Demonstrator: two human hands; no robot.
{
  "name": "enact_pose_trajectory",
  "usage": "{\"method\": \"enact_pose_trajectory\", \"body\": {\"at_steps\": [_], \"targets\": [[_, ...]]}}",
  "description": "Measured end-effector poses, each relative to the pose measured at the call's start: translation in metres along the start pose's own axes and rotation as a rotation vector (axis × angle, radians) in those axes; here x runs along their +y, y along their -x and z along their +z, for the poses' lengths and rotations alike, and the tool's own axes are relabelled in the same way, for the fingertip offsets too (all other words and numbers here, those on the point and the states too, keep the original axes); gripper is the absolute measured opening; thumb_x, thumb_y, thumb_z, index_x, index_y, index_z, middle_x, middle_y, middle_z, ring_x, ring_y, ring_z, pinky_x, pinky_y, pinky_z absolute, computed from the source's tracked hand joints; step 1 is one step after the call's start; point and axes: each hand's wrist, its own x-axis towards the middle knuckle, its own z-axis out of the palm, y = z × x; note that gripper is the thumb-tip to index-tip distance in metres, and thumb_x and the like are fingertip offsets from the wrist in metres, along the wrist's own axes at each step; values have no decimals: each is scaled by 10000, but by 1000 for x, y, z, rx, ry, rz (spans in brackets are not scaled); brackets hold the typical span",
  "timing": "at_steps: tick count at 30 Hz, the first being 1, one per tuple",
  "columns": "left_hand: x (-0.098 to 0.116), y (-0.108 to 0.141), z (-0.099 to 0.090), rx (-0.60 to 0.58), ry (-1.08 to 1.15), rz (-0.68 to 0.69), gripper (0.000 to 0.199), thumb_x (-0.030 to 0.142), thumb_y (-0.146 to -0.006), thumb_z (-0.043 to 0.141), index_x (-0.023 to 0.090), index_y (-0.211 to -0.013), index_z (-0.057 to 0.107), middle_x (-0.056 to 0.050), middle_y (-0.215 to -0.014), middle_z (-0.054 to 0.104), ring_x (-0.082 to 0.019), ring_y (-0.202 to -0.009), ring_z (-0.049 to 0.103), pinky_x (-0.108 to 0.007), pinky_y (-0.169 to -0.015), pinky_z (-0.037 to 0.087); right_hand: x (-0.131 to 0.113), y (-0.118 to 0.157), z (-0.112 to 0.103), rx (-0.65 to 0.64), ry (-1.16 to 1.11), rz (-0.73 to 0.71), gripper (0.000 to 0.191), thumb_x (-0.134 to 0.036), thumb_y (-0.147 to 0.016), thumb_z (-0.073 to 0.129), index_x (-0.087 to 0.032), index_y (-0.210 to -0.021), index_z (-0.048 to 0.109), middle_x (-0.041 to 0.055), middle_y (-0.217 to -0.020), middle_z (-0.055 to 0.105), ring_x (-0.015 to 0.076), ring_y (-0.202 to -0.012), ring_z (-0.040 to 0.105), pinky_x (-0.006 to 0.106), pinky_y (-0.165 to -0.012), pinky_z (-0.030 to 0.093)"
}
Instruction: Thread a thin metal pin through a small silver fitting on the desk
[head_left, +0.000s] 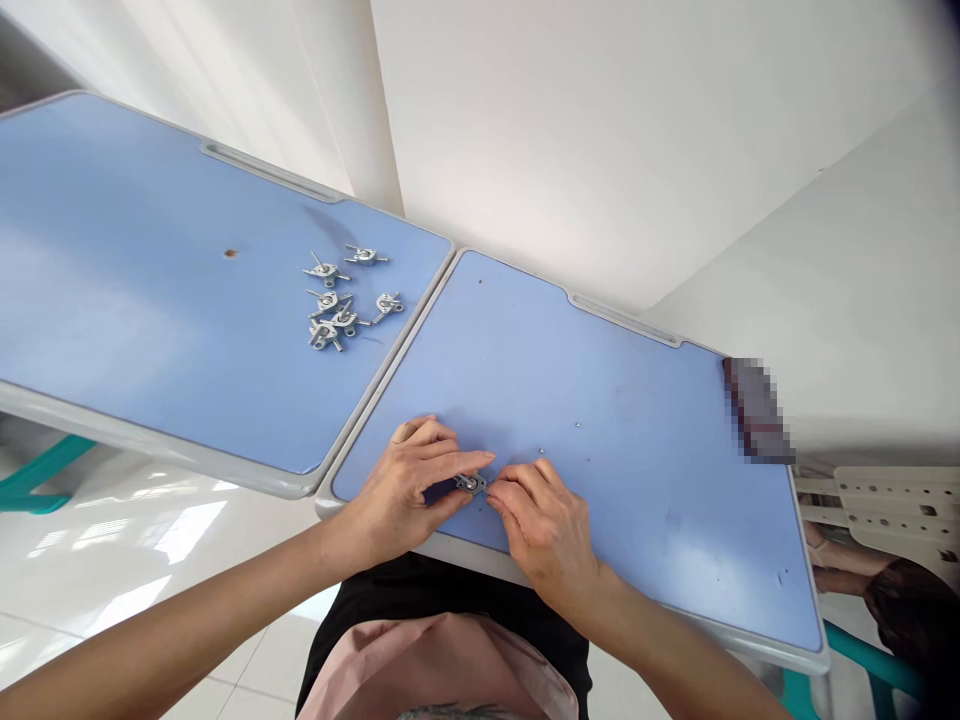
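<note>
A small metal part (471, 484) is between the person's two hands, near the close edge of the right-hand blue desk (637, 510). The left hand (412, 482) reaches it from nine o'clock, thumb and index finger curved around it and slightly parted, holding it. The right hand (546, 515) comes in from four o'clock, its fingers pinched together at the part's edge; whether they grip anything tiny, I cannot tell. Two small bits of hardware (577, 425) lie near, at two o'clock from the part. At eleven o'clock, six similar metal pieces (345, 320) sit grouped on the adjoining desk (150, 270). A pixelated object (757, 410) lies at the desk's far side, between two and three o'clock.
</note>
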Motion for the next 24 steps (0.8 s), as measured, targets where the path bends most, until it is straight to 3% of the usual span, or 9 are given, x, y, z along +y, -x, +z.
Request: {"method": "enact_pose_trajectory", "body": {"at_steps": [17,24], "targets": [[3,-4,2,55,60,-46,338,110,-863,666,230,-1179,647,-5,-810,654,-173,-860,521,-423,-1020,330,2,-2,-3,8,-47,-18,158,-87,-951,538,-172,-903,663,36,-858,653,160,-773,534,263,-646,441],[4,-2,3,25,42,-54,355,90,-873,631,245,-1193,629,14,-790,657,-170,-864,531,-447,-1062,314,0,-5,-6,2,-56,-9,162,-75,-942,538,-176,-928,664,40,-858,659,158,-768,541,262,-632,454]]}}
